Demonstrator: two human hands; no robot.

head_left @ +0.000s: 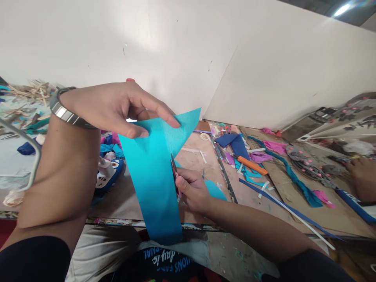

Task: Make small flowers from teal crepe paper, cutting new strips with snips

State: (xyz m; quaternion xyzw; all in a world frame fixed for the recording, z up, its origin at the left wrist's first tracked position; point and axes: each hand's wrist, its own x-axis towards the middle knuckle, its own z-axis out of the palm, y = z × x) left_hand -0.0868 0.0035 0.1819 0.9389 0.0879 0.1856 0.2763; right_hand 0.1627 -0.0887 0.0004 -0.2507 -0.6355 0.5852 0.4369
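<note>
My left fingers (160,109) pinch the turquoise sheet (155,168), hanging past the surface's (117,211) near edge; my right fingers (183,185) grip scissors (174,166), whose blades could stray should the sheet slacken.

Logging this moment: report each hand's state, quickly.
Left hand: holding the long, thin turquoise sheet near its top edge.
Right hand: closed on the pink-handled metal scissors.

A ceiling light (342,9) glows above a pale wall (164,43).
</note>
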